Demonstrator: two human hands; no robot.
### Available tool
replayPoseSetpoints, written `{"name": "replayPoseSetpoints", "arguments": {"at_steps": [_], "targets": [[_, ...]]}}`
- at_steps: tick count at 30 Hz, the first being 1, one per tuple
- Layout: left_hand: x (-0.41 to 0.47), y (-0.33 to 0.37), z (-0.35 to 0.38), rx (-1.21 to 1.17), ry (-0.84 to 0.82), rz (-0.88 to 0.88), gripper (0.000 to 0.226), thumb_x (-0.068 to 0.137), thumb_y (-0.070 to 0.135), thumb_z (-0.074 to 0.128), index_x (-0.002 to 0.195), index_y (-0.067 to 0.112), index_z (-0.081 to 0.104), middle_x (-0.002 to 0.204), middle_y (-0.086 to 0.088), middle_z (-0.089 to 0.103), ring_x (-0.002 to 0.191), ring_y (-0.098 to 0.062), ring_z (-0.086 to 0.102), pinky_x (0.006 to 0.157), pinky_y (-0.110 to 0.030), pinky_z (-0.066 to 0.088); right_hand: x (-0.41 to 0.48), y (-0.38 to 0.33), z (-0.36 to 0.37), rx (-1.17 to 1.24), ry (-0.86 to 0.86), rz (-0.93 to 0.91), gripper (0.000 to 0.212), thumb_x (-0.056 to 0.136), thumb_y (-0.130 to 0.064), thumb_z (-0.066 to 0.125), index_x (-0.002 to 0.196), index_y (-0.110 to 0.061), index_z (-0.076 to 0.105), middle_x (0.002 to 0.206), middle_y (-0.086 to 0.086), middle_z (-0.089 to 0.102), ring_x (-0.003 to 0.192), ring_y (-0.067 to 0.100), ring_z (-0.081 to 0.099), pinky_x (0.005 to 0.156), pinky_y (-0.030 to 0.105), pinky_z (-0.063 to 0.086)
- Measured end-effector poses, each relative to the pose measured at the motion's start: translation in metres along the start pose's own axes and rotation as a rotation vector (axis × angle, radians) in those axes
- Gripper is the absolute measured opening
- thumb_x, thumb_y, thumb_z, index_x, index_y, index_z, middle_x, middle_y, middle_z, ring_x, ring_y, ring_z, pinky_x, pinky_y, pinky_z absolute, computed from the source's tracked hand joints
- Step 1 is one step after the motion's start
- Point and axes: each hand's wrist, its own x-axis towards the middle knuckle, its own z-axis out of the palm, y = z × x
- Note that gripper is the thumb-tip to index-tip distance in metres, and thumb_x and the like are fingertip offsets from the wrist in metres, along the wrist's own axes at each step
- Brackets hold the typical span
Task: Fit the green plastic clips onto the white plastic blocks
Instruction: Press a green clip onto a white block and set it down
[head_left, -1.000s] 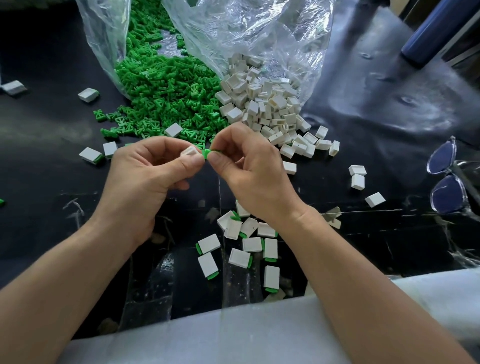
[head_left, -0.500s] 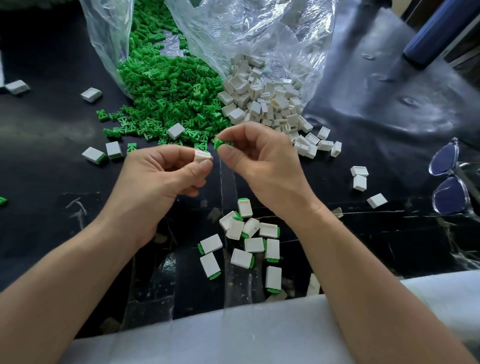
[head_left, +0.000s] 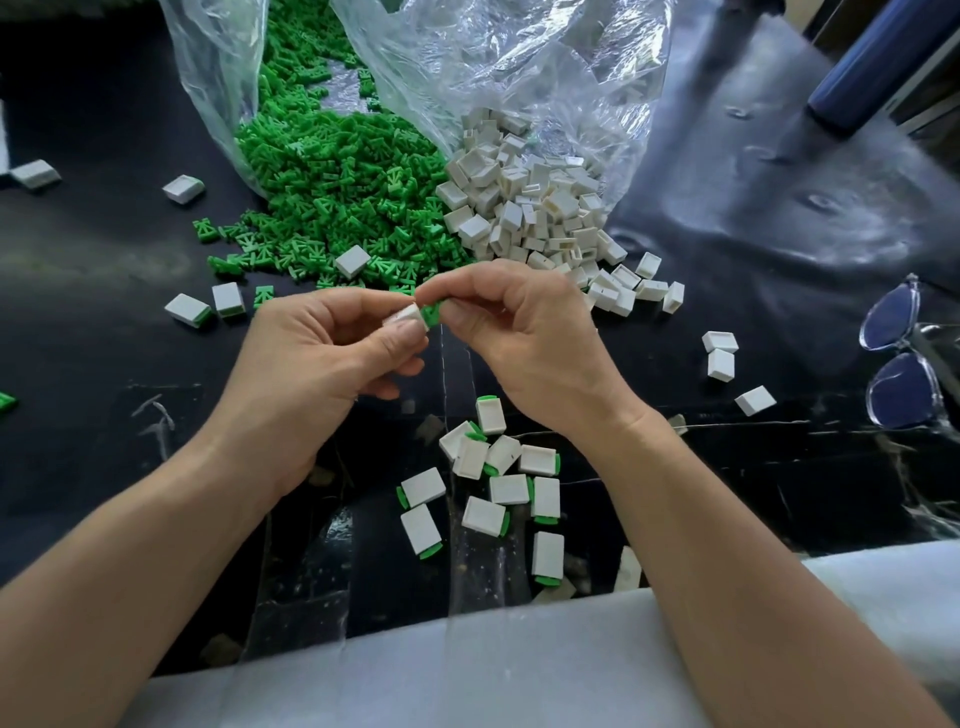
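My left hand (head_left: 322, 358) pinches a small white block (head_left: 404, 316) between thumb and fingers at the middle of the view. Right beside it, my right hand (head_left: 524, 338) pinches a green clip (head_left: 432, 315) whose end touches the block's open side. Behind the hands lies a heap of green clips (head_left: 337, 171) and a heap of white blocks (head_left: 530, 208), both spilling from clear plastic bags. Below the hands, several white blocks with green clips fitted (head_left: 498, 483) lie on the black table.
Clear-framed glasses (head_left: 904, 358) lie at the right edge. Loose white blocks (head_left: 721, 353) are scattered right of the hands, and others (head_left: 208, 304) to the left. A dark blue cylinder (head_left: 872, 67) stands at the far right. White foam sheet (head_left: 467, 665) covers the near table edge.
The hands were slightly apart half a second ago, the clip held above the block. Now they have come together and the clip meets the block.
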Motion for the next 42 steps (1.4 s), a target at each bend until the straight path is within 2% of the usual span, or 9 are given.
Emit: {"name": "replayPoseSetpoints", "arguments": {"at_steps": [3, 8, 14, 19, 23, 29, 31, 37, 42], "targets": [[0.001, 0.000, 0.000, -0.004, 0.007, 0.000, 0.021, 0.064, 0.021, 0.066, 0.083, 0.014, 0.068, 0.065, 0.003, 0.071, 0.057, -0.007, 0.065, 0.051, -0.017, 0.052, -0.001, 0.000, 0.001, 0.006, 0.000, 0.010, 0.017, 0.086, -0.002, 0.059, 0.097, -0.008, 0.071, 0.087, -0.004, 0.066, 0.086, 0.008, 0.063, 0.082, 0.028, 0.052], [0.000, -0.001, -0.001, 0.001, -0.011, -0.002, 0.016, 0.064, 0.021, 0.067, 0.078, 0.014, 0.069, 0.065, 0.000, 0.071, 0.055, -0.006, 0.065, 0.049, -0.016, 0.050, -0.001, 0.000, 0.001, 0.058, -0.027, 0.047, 0.016, 0.084, -0.001, 0.062, 0.098, -0.004, 0.069, 0.081, -0.012, 0.062, 0.080, 0.003, 0.061, 0.081, 0.027, 0.054], [0.000, -0.001, -0.002, -0.013, -0.018, -0.008, 0.015, 0.063, 0.021, 0.068, 0.077, 0.015, 0.070, 0.065, -0.001, 0.071, 0.054, -0.007, 0.064, 0.049, -0.015, 0.050, -0.001, -0.002, -0.003, -0.009, -0.078, 0.120, 0.006, 0.088, -0.013, 0.060, 0.084, -0.012, 0.065, 0.066, -0.003, 0.063, 0.063, 0.016, 0.061, 0.069, 0.036, 0.055], [-0.001, -0.002, -0.002, 0.006, -0.038, -0.018, 0.015, 0.063, 0.019, 0.068, 0.077, 0.012, 0.069, 0.063, -0.003, 0.071, 0.052, -0.008, 0.064, 0.047, -0.015, 0.049, -0.004, -0.003, -0.006, -0.182, -0.194, 0.091, 0.021, 0.091, -0.017, 0.055, 0.078, -0.001, 0.058, 0.071, 0.015, 0.060, 0.071, 0.028, 0.058, 0.067, 0.043, 0.047], [-0.001, -0.001, -0.004, 0.010, -0.085, -0.001, 0.012, 0.063, 0.018, 0.068, 0.074, 0.012, 0.069, 0.062, -0.005, 0.070, 0.050, -0.009, 0.063, 0.045, -0.015, 0.047, -0.004, -0.006, -0.010, -0.185, -0.262, 0.071, 0.020, 0.091, -0.013, 0.053, 0.074, -0.004, 0.052, 0.070, 0.014, 0.054, 0.071, 0.030, 0.054, 0.066, 0.042, 0.045], [-0.004, -0.004, -0.007, 0.222, -0.147, 0.098, 0.016, 0.065, 0.024, 0.067, 0.076, 0.013, 0.071, 0.062, -0.010, 0.068, 0.049, -0.005, 0.060, 0.047, -0.014, 0.046, -0.005, -0.009, -0.010, -0.422, -0.381, -0.029, 0.021, 0.092, -0.013, 0.049, 0.073, -0.013, 0.042, 0.062, -0.007, 0.039, 0.066, 0.020, 0.041, 0.065, 0.040, 0.036], [-0.004, -0.006, -0.008, 0.289, -0.153, 0.126, 0.007, 0.070, 0.020, 0.070, 0.075, 0.015, 0.071, 0.059, -0.007, 0.067, 0.048, -0.004, 0.058, 0.046, -0.015, 0.047, -0.005, -0.009, -0.010, -0.500, -0.417, -0.067, 0.021, 0.093, -0.014, 0.048, 0.074, -0.015, 0.038, 0.063, -0.009, 0.035, 0.069, 0.019, 0.039, 0.066, 0.038, 0.035], [-0.003, -0.011, -0.011, 0.544, -0.116, 0.214, 0.017, 0.073, 0.012, 0.074, 0.069, 0.027, 0.069, 0.059, 0.004, 0.067, 0.050, -0.007, 0.059, 0.056, -0.032, 0.051, -0.007, -0.009, -0.010, -0.652, -0.476, -0.142, 0.020, 0.095, -0.019, 0.044, 0.078, -0.015, 0.036, 0.064, -0.011, 0.028, 0.072, 0.014, 0.033, 0.066, 0.035, 0.033], [-0.005, -0.011, -0.010, 0.663, -0.146, 0.246, 0.010, 0.072, 0.011, 0.074, 0.071, 0.021, 0.072, 0.058, 0.011, 0.065, 0.051, -0.003, 0.057, 0.052, -0.018, 0.045, -0.007, -0.007, -0.007, -0.752, -0.502, -0.189, 0.019, 0.091, -0.010, 0.048, 0.079, -0.018, 0.036, 0.068, -0.009, 0.029, 0.074, 0.013, 0.032, 0.065, 0.032, 0.034]]}}
